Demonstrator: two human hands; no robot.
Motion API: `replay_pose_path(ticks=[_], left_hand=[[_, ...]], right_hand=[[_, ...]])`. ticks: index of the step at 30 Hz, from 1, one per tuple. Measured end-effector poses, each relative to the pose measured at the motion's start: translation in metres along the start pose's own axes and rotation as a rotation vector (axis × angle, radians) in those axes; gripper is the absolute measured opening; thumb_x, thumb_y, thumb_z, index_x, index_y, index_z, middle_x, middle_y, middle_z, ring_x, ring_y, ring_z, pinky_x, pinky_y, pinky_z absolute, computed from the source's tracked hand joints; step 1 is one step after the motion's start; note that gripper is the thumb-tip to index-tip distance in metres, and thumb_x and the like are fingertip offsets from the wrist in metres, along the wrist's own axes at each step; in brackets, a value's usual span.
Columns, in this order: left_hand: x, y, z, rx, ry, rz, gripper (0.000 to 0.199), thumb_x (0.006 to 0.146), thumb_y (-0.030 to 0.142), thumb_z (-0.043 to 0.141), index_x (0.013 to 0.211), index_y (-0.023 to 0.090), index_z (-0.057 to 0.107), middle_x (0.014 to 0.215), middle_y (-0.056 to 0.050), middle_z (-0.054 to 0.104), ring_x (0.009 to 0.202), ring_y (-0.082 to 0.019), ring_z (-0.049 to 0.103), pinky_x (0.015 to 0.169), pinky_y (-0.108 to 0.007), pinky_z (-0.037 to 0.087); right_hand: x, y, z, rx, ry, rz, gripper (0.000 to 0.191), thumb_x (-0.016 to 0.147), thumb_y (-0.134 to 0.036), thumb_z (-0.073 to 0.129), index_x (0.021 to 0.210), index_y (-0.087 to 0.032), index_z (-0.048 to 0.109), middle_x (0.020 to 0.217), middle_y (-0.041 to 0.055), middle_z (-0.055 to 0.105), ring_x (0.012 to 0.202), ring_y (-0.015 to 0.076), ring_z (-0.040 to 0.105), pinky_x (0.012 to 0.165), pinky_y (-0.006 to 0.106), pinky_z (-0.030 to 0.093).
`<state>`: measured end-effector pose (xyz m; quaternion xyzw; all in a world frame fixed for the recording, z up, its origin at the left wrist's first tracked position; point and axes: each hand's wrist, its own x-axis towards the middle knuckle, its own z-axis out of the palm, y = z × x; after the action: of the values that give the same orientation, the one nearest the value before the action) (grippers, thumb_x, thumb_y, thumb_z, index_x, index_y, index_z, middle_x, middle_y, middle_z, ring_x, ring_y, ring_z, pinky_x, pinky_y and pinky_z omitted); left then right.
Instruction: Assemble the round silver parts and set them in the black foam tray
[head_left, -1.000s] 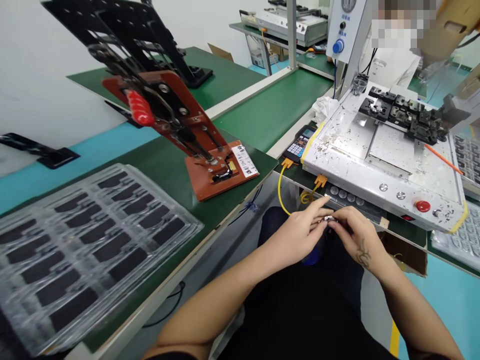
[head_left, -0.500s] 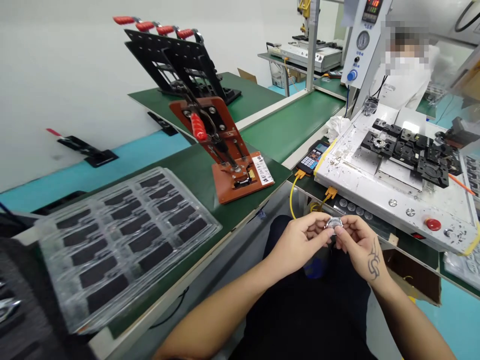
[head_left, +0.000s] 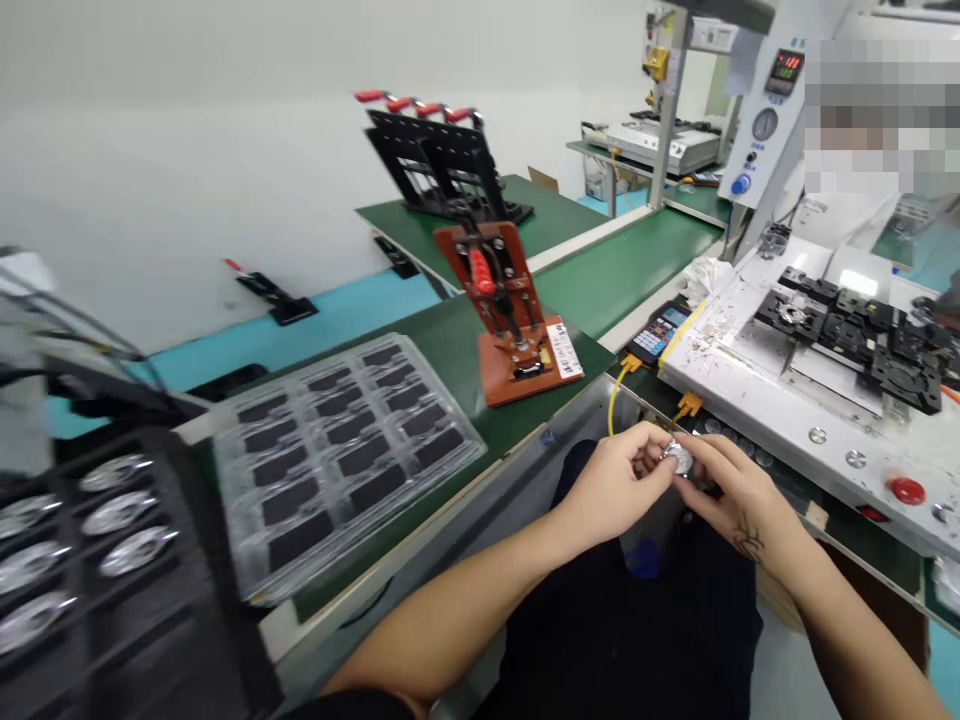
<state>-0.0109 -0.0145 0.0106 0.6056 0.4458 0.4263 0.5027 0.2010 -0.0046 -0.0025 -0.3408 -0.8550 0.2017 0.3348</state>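
Between both hands, above my lap, is a small round silver metal part (head_left: 679,459), like a watch case. My left hand (head_left: 626,480) pinches its left side with thumb and fingers. On the other side, my right hand (head_left: 727,485) grips its edge with the fingers closed. The part is tilted, and fingers cover some of its rim. To the left of the hands, a clear plastic tray (head_left: 349,445) with dark rectangular inserts lies on the green table. An orange-brown clamp fixture (head_left: 499,375) with a red handle stands behind it.
A black foam tray (head_left: 180,610) with several shiny metal parts is at the lower left. On the right stands a white machine (head_left: 757,390) with black fixtures and a red button. Black clamps (head_left: 442,165) stand on the far table. A person in white is behind the machine.
The view has swung left, showing more of the black foam tray. The silver part has been turned, and its flat face now shows more. My right hand has rotated, with its tattoo less visible.
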Motion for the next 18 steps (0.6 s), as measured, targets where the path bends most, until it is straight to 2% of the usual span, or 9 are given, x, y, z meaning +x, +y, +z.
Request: replay_pose_path(ticks=[2,4,7,9,11,14,16,18], left_hand=[[0.001,0.01,-0.012,0.14,0.001,0.079,0.01,0.099,0.027,0.068,0.103,0.019,0.072,0.085,-0.002,0.074,0.072,-0.015,0.067,0.066,-0.026,0.053],[0.009,0.025,-0.035,0.305,0.07,0.26,0.014,0.1,0.031,0.071,0.108,0.02,0.073,0.095,-0.004,0.077,0.078,-0.016,0.07,0.071,-0.028,0.056],[0.031,0.049,-0.093,0.565,0.353,0.724,0.013,0.103,0.032,0.068,0.104,0.021,0.073,0.102,-0.009,0.078,0.093,-0.021,0.072,0.088,-0.037,0.058],[0.049,0.06,-0.135,0.759,0.455,0.961,0.017,0.104,0.03,0.062,0.092,0.021,0.07,0.089,-0.007,0.075,0.091,-0.022,0.07,0.09,-0.041,0.056],[0.064,0.064,-0.167,0.955,0.384,1.021,0.032,0.105,0.031,0.058,0.075,0.022,0.063,0.07,-0.003,0.066,0.074,-0.02,0.063,0.078,-0.038,0.052],[0.078,0.07,-0.187,1.038,0.291,1.025,0.052,0.107,0.032,0.054,0.058,0.023,0.042,0.054,0.003,0.043,0.055,-0.016,0.043,0.063,-0.034,0.042],[0.084,0.084,-0.19,0.945,0.36,1.02,0.054,0.109,0.036,0.054,0.059,0.023,0.039,0.057,0.003,0.041,0.056,-0.015,0.041,0.061,-0.033,0.04],[0.095,0.105,-0.196,0.779,0.492,0.965,0.047,0.111,0.043,0.053,0.069,0.022,0.048,0.066,0.002,0.048,0.062,-0.014,0.048,0.064,-0.031,0.043]], right_hand=[[0.012,0.003,-0.003,-0.097,-0.003,-0.12,0.053,0.106,-0.02,0.063,0.156,-0.03,0.051,0.123,0.0121,0.069,0.101,0.0233,0.071,0.087,0.037,0.061],[0.025,0.005,-0.003,-0.125,0.027,-0.18,0.053,0.105,-0.018,0.065,0.155,-0.028,0.051,0.114,0.0105,0.069,0.095,0.0222,0.071,0.083,0.035,0.061],[0.045,0.009,-0.001,-0.094,0.117,-0.187,0.046,0.103,-0.021,0.068,0.147,-0.026,0.056,0.093,0.0034,0.065,0.077,0.0182,0.066,0.074,0.033,0.059],[0.058,0.01,0.0,-0.064,0.171,-0.169,0.041,0.102,-0.024,0.069,0.142,-0.025,0.058,0.085,-0.0002,0.062,0.07,0.0166,0.062,0.07,0.032,0.057],[0.067,0.009,0.0,-0.03,0.205,-0.137,0.038,0.102,-0.027,0.07,0.14,-0.025,0.06,0.082,-0.0015,0.061,0.068,0.016,0.06,0.068,0.031,0.056],[0.079,0.006,0.002,0.028,0.215,-0.085,0.036,0.103,-0.03,0.069,0.138,-0.024,0.062,0.081,-0.0013,0.062,0.068,0.0162,0.061,0.067,0.031,0.055],[0.09,0.004,0.005,0.065,0.21,-0.067,0.035,0.103,-0.032,0.068,0.137,-0.023,0.062,0.081,-0.0007,0.062,0.068,0.0166,0.061,0.066,0.032,0.054],[0.107,0.005,0.012,0.106,0.192,-0.056,0.036,0.103,-0.034,0.068,0.137,-0.022,0.062,0.082,-0.0001,0.062,0.068,0.0173,0.061,0.066,0.032,0.054]])
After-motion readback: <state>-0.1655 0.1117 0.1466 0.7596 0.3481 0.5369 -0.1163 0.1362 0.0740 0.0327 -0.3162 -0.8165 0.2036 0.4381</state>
